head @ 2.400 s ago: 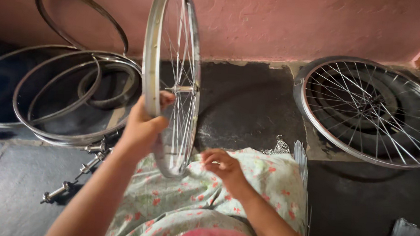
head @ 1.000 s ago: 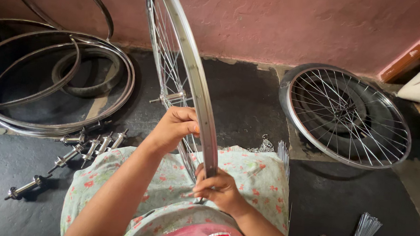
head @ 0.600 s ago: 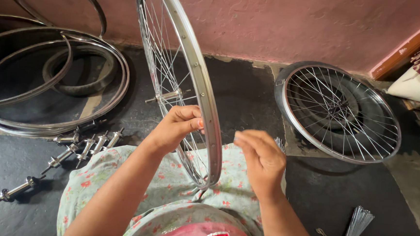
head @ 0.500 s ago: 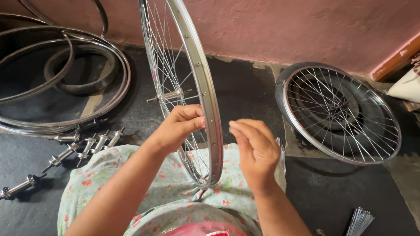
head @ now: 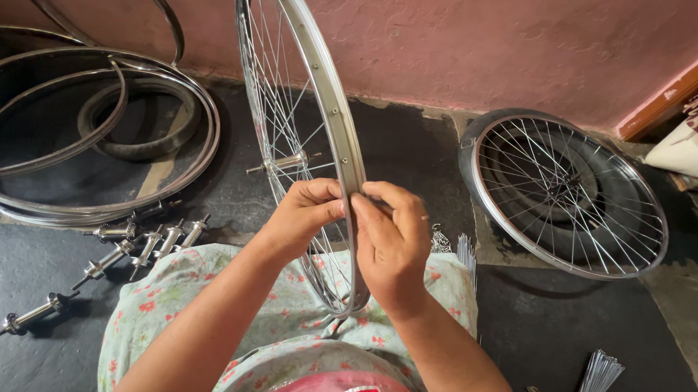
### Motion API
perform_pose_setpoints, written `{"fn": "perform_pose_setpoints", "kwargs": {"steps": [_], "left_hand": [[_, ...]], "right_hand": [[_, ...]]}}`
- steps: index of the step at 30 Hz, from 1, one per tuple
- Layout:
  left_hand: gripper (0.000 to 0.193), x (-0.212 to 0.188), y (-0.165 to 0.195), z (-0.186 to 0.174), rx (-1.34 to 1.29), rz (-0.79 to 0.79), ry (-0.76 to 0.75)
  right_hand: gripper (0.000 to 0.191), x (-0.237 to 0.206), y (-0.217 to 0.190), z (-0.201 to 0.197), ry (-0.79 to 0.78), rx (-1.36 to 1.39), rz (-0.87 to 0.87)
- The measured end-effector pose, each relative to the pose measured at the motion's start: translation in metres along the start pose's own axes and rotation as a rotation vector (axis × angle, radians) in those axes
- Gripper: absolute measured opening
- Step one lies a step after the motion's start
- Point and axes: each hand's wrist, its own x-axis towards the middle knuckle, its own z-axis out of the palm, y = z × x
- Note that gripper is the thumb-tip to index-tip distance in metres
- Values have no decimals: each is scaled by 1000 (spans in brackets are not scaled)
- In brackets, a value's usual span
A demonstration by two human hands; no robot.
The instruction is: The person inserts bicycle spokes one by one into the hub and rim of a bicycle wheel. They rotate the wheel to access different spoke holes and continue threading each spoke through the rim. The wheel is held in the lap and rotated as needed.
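A spoked bicycle wheel (head: pixel 307 80) stands upright on my lap, its silver rim edge-on to me and its hub (head: pixel 282 164) visible on the left side. My left hand (head: pixel 303 216) pinches the rim from the left at about mid height. My right hand (head: pixel 390 243) closes on the same stretch of rim from the right, fingertips meeting the left hand's. Whether a small part sits between the fingers is hidden.
Several bare rims and a tyre (head: pixel 86 135) lie on the dark floor at left. A row of loose hub axles (head: pixel 132 243) lies beside my left knee. A finished spoked wheel (head: pixel 563 193) lies flat at right. Spoke bundles (head: pixel 596 381) sit at lower right. A pink wall stands behind.
My right hand rose from my lap and moved left onto the rim, meeting my left hand. The wheel stays upright, turned slightly.
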Motion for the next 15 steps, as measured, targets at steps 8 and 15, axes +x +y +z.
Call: {"fn": "perform_pose_setpoints", "kwargs": {"steps": [8,15], "left_hand": [[15,-3,1,2,16,20,37],[14,-3,-3,4,38,63,44]], "right_hand": [[22,-1,-3,0,25,28,1],[22,-1,-4,2,32,-88,-98]]}}
